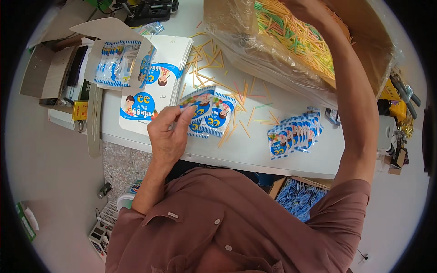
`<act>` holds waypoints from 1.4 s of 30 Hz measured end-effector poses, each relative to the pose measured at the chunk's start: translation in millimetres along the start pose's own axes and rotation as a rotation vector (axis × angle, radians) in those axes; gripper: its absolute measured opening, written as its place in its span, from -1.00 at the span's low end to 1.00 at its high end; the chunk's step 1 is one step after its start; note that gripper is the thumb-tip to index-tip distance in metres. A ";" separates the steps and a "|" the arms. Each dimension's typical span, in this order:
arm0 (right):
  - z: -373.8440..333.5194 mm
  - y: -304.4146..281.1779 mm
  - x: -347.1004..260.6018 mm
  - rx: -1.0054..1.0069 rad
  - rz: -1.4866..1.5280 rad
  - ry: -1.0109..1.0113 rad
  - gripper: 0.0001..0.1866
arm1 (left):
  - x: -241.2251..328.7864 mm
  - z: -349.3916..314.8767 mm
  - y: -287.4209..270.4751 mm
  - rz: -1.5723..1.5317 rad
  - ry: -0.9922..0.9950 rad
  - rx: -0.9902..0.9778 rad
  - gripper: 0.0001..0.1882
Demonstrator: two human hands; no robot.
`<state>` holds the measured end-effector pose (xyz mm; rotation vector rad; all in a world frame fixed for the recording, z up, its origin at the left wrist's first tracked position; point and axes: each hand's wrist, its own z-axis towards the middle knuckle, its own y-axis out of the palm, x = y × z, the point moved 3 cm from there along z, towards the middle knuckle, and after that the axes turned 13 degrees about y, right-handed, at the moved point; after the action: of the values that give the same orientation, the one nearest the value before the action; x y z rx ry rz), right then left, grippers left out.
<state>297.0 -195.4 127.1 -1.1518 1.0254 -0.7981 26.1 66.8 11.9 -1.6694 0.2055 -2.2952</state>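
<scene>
My left hand (169,132) is closed in a pinch, thumb and fingers at the edge of a blue and white sachet (202,103). That sachet is tilted over other sachets on the table; one more sachet (219,114) lies just right of it. My right arm reaches far over a large plastic-lined carton (277,57) filled with thin coloured sticks (296,32). The right hand (295,3) is cut off by the upper edge, its fingers hidden. Loose sticks (246,98) are scattered on the table between carton and sachets.
Right of the loose sticks, several sachets (296,133) lie in an overlapping row. At left, an open white box (114,63) holds upright sachets beside stacked flat printed cartons (141,102). A box of blue strips (298,198) sits below the table's front edge (255,167).
</scene>
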 end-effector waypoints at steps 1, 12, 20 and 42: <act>-20.9 -20.7 -12.3 0.014 0.250 0.103 -0.76 | -2.0 -0.1 -4.1 -0.048 -0.017 0.028 -0.87; -261.0 88.7 -109.9 -0.965 1.880 0.437 -0.66 | 70.0 38.6 55.3 -0.949 -0.338 -0.394 -0.81; -316.7 130.3 -100.7 -0.170 1.075 0.361 -0.82 | 19.9 9.8 48.3 -0.472 -0.294 -0.143 -0.85; -300.3 132.2 -73.0 0.374 1.890 0.417 -0.80 | -3.6 -31.5 57.4 -0.504 -0.320 -0.332 -0.83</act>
<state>-10.3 -198.6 -9.0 0.5584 1.6257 0.3698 6.1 11.8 -17.7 -2.4688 0.1063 -2.3723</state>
